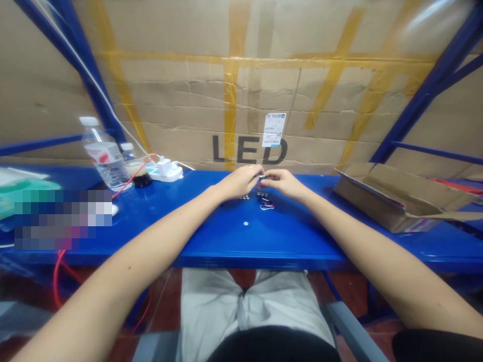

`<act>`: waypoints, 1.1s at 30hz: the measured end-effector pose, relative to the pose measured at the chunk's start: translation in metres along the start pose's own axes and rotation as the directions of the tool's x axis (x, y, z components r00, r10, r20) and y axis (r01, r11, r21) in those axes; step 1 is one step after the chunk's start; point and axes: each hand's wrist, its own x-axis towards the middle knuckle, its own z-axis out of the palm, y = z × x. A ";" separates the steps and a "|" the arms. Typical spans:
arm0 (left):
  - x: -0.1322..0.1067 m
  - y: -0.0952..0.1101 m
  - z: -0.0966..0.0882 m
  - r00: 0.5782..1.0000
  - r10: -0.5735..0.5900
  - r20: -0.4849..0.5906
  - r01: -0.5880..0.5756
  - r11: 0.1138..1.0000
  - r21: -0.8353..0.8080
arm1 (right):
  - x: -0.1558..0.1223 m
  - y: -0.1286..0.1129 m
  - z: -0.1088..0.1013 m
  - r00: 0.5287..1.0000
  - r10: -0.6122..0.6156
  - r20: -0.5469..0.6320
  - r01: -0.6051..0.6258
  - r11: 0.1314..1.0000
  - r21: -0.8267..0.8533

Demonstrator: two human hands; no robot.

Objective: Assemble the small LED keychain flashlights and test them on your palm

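Both of my hands meet at the far middle of a blue table [241, 236]. My left hand [241, 182] and my right hand [284, 183] are closed in a pinch on one small dark metallic part [261, 177] held between their fingertips, just above the table. Right below the hands lie several small dark parts with thin wires [264, 201] in a loose cluster. A tiny white dot-like piece [246, 223] lies nearer to me on the table.
At the left stand a clear water bottle [102, 156], a small dark jar [140, 176] and a white power strip [165, 171] with red and white cables. An open cardboard box [400, 198] lies at the right. A large taped cardboard wall marked LED [249, 150] backs the table.
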 end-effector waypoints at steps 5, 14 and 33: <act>-0.005 -0.004 0.002 0.997 -0.055 0.059 0.048 0.993 0.104 | -0.001 -0.002 0.002 1.000 0.003 0.004 -0.003 0.991 -0.133; -0.006 -0.008 0.005 0.978 -0.206 -0.035 0.200 0.972 -0.127 | 0.001 -0.002 0.004 0.969 -0.225 -0.099 0.154 0.868 -0.472; -0.009 -0.043 0.006 0.982 -0.089 0.168 0.052 0.976 0.210 | 0.003 0.001 -0.006 0.990 -0.101 -0.102 0.049 0.903 -0.426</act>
